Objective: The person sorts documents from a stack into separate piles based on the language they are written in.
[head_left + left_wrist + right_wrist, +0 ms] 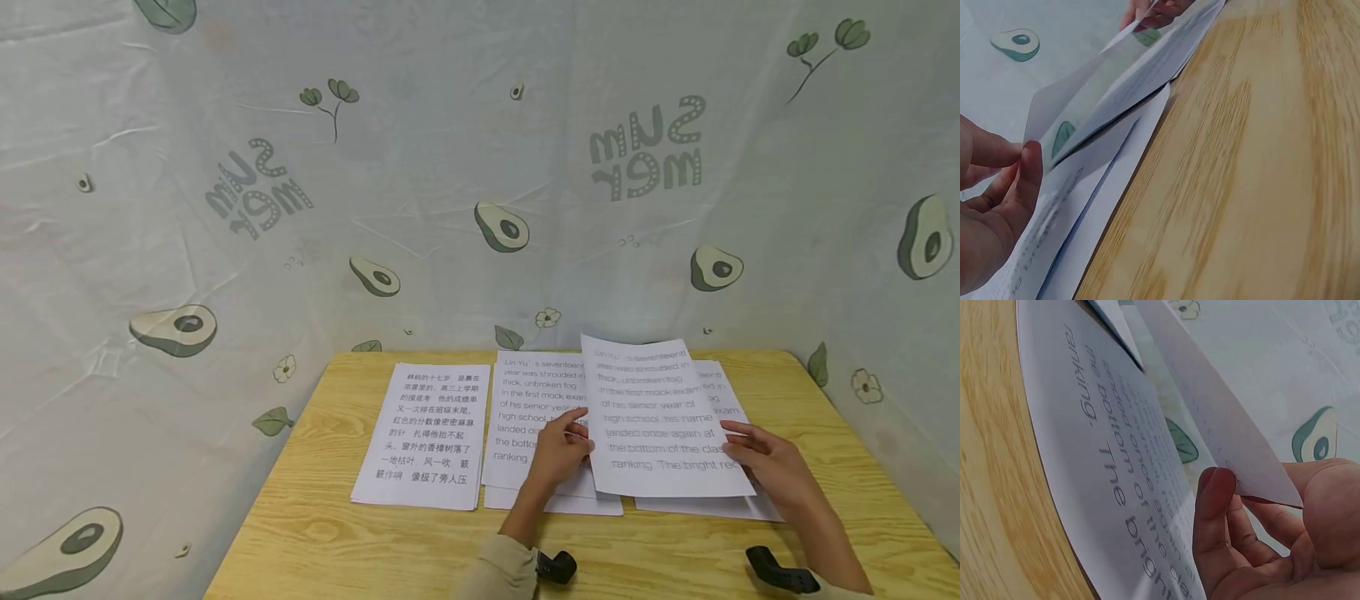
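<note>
Sheet (660, 425) above R ppr (759, 507) on tbl (322, 542)

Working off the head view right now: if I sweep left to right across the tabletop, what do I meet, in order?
Chinese-text pages → middle English-text pages → lifted English-text sheet → right hand, pinching that sheet's right edge.

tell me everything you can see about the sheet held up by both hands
The sheet is thin, white and rectangular, apparently paper, with large grey English print that looks doubled. Slightly bowed and tilted, it is held up off the table, in the head view covering parts of the middle pile and right pile. The left hand pinches its left edge, the right hand its right edge.
</note>
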`<state>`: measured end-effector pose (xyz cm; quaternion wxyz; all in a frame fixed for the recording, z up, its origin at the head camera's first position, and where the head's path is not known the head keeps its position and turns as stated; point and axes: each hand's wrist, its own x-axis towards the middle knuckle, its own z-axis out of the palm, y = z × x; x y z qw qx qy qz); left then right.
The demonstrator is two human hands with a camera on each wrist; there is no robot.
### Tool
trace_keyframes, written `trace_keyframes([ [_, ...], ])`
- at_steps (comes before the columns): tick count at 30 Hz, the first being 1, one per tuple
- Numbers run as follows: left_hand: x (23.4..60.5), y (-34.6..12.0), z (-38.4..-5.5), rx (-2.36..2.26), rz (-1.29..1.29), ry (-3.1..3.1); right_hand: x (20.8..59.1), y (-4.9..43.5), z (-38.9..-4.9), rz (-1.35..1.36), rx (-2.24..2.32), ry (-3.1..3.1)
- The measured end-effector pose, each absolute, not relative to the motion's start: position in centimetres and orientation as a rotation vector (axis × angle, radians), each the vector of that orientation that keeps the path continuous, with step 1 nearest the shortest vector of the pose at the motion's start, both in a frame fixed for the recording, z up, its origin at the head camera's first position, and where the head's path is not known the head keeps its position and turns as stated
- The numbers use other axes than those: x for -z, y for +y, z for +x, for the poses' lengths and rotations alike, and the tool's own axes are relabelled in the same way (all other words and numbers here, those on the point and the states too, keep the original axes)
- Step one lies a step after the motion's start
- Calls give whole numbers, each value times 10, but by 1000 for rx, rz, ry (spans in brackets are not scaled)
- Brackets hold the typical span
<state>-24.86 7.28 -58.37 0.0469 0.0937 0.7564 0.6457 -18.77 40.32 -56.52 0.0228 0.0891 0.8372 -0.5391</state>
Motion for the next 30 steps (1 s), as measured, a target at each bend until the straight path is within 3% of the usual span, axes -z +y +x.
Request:
trace_keyframes([
  [15, 584, 118, -247, -1890, 317, 2422, 564, 439, -183, 347, 1548, 2649],
  [30, 589, 135, -245, -1755, 346, 2499, 570, 452, -183, 361, 1429, 2713],
])
